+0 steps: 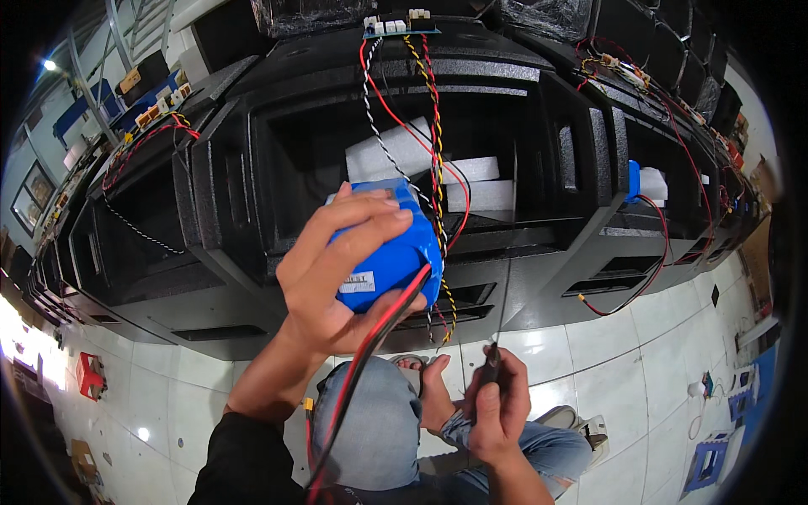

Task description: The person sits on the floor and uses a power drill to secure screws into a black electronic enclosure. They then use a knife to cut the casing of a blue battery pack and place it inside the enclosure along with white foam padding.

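My left hand (324, 261) is wrapped round a blue shrink-wrapped battery pack (391, 257), its fingers over the top and the thumb beneath. A thick red and black cable (370, 345) runs from the pack down past my knee; a yellow connector (309, 405) shows beside that knee. Lower right, my right hand (498, 412) grips the dark handle of a tool (491, 366) with a very long, thin shaft pointing up. The tool's exact kind cannot be made out. Behind the pack stands a black speaker-like cabinet (513, 290) with an open recess holding white foam blocks (480, 195).
A small circuit board (402, 27) sits on the cabinet top, its twisted wires (433, 109) hanging before the recess. Similar cabinets stand on both sides; another blue pack (634, 181) rests in the right one. Blue stools (707, 463) and a red box (89, 375) are on the tiles.
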Action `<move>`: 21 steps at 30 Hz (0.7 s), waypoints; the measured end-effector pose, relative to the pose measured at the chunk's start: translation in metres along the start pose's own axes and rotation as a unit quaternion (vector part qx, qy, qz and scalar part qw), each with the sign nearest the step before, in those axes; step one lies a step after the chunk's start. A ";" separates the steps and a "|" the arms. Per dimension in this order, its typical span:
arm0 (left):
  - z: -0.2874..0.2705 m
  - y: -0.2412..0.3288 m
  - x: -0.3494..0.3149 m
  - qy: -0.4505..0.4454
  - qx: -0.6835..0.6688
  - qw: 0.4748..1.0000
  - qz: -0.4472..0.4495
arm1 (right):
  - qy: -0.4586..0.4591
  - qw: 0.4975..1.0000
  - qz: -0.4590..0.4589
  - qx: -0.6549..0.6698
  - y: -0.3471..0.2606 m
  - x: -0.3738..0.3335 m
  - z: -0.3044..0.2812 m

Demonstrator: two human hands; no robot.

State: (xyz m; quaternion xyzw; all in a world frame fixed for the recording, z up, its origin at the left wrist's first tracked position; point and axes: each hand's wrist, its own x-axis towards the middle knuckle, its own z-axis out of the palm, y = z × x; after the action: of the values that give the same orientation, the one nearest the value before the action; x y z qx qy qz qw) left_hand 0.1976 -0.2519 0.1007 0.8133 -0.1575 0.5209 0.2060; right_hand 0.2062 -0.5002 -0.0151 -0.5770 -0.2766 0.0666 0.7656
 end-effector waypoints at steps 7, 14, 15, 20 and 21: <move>0.007 -0.011 0.011 0.071 -0.086 0.991 -0.077 | 0.001 0.966 0.010 -0.259 -0.002 -0.034 -0.073; 0.024 -0.002 0.008 0.144 -0.242 0.936 -0.209 | -0.065 0.836 -0.118 -0.532 -0.041 -0.012 -0.088; 0.025 -0.002 0.007 0.148 -0.232 0.939 -0.208 | -0.065 0.829 -0.124 -0.541 -0.041 -0.010 -0.088; 0.027 -0.004 0.003 0.160 -0.205 0.944 -0.205 | -0.070 0.816 -0.133 -0.558 -0.045 0.003 -0.078; 0.026 -0.002 0.003 0.154 -0.203 0.945 -0.205 | -0.071 0.816 -0.136 -0.557 -0.047 0.007 -0.074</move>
State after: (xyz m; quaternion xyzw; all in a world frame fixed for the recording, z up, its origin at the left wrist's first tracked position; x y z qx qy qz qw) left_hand 0.2201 -0.2630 0.0931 0.6788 -0.0557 0.5435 0.4907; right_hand 0.2390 -0.5753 0.0169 -0.8551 -0.3955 -0.1626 0.2931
